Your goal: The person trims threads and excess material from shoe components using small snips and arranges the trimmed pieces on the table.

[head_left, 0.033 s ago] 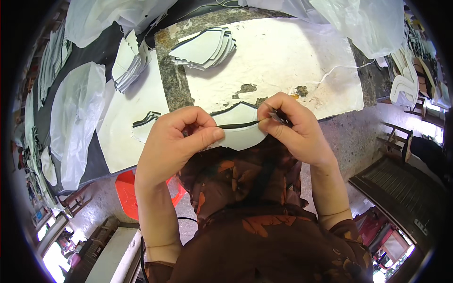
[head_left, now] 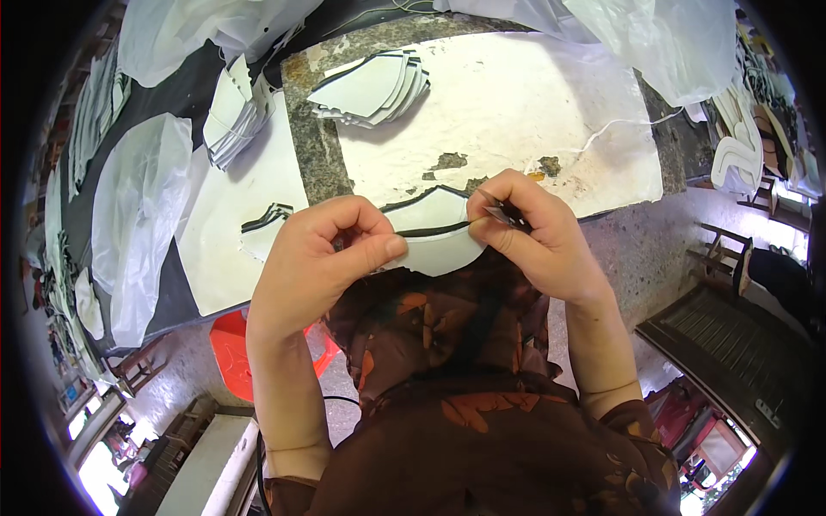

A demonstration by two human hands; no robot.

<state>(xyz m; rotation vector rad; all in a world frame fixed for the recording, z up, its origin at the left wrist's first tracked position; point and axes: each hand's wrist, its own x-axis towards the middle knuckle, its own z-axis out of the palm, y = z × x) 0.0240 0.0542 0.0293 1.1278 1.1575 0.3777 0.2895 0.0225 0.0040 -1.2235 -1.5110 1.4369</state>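
Note:
Between my two hands a white cut piece with a black edge strip [head_left: 440, 251] is held up at the table's near edge. My left hand [head_left: 331, 249] pinches its left end between thumb and fingers. Pinching the strip at the other end is my right hand [head_left: 538, 232]. A small dark, shiny tool [head_left: 509, 217] is tucked in the right fingers; its kind is mostly hidden. Just beyond the held piece lies another white piece with a black edge [head_left: 434, 206]. Left of my left hand a further white piece with black edging [head_left: 265, 228] is partly covered by the wrist.
A stack of white black-edged pieces [head_left: 370, 96] lies on the worn white board [head_left: 516, 103]. Further left stands a tied bundle of pieces [head_left: 234, 120]. Plastic bags [head_left: 142, 215] lie around the table. Below its edge is a red stool [head_left: 231, 353]. White string [head_left: 619, 125] crosses the board.

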